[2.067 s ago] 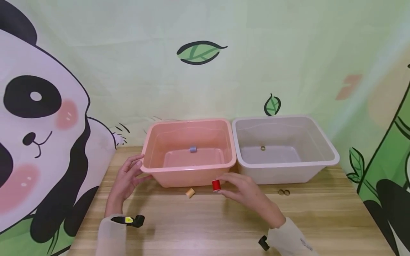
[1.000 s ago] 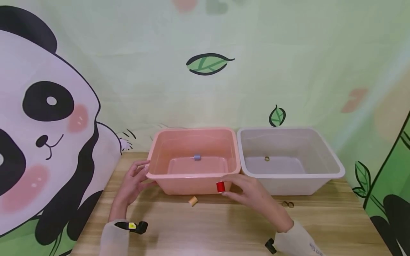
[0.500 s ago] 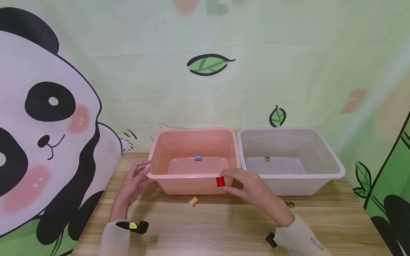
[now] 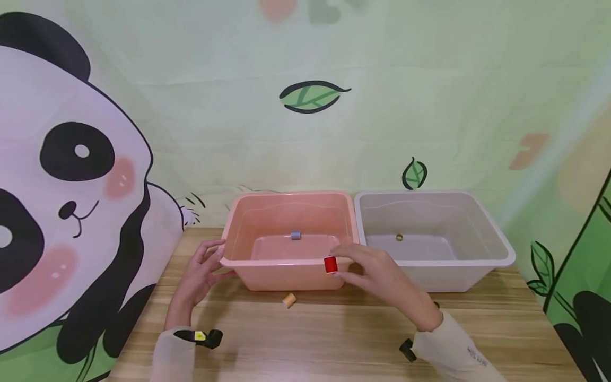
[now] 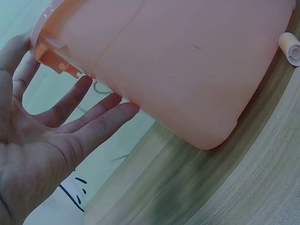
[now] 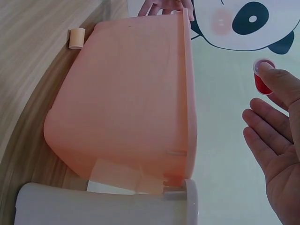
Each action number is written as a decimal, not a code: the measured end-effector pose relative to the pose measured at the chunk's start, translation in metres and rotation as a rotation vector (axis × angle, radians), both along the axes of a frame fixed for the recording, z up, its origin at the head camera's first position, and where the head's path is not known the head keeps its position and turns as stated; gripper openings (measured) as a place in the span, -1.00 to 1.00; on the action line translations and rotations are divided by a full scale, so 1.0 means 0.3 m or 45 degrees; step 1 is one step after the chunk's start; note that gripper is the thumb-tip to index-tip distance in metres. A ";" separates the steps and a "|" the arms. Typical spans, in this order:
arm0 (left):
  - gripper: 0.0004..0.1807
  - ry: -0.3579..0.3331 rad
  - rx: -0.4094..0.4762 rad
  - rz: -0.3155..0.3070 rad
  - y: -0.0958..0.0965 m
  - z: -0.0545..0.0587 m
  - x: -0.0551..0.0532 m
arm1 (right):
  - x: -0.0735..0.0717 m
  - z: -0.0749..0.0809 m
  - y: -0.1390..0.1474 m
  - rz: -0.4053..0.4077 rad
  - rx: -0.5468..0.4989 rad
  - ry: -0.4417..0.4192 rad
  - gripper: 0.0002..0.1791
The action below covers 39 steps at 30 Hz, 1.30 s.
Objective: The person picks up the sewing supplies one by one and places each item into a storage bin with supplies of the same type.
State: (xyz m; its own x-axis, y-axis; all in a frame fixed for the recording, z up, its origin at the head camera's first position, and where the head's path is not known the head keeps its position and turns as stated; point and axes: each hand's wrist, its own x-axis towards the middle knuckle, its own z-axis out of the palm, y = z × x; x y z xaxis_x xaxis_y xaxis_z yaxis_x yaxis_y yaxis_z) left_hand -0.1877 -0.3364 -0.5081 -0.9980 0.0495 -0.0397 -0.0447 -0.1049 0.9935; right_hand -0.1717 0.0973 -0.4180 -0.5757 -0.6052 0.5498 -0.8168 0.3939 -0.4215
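Note:
My right hand [image 4: 382, 270] pinches a red thread spool [image 4: 330, 265] by its ends between thumb and fingers, in front of the pink tub's near rim in the head view. The right wrist view shows the thumb on one end of the red spool [image 6: 264, 77], the other fingers spread apart from it. My left hand [image 4: 198, 276] touches the left side of the pink tub [image 4: 291, 275] with spread, fairly straight fingers; some fingertips meet its rim [image 5: 42, 23]. A lavender spool [image 4: 296, 235] lies inside that tub. An orange spool [image 4: 289, 300] lies on the table before it.
A grey tub [image 4: 429, 276] stands right beside the pink one, with a small brass-coloured ring [image 4: 399, 237] inside. Another small ring [image 4: 436, 304] on the table is mostly hidden behind my right wrist. A panda-print cloth [image 4: 215, 132] hangs behind the wooden table [image 4: 286, 350].
My right hand has lifted the red spool a little, from below the pink tub's rim up to rim height in view. The left hand stays at the tub. The head view has shifted slightly.

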 end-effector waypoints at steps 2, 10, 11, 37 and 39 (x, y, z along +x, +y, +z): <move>-0.58 -0.007 -0.003 0.006 0.001 0.000 -0.001 | -0.003 0.003 0.003 0.001 -0.001 0.007 -0.52; -0.60 -0.020 0.013 0.012 -0.003 -0.001 -0.001 | -0.012 0.019 0.013 0.017 0.003 0.073 -0.53; -0.60 -0.021 0.015 0.009 -0.003 -0.001 -0.001 | -0.013 0.022 0.015 0.021 0.007 0.074 -0.53; -0.57 -0.018 0.017 0.009 0.003 0.008 0.002 | -0.029 0.114 0.019 -0.025 0.097 0.048 -0.48; -0.57 -0.017 0.017 0.010 0.003 0.007 0.003 | -0.034 0.119 0.020 -0.008 0.094 0.070 -0.49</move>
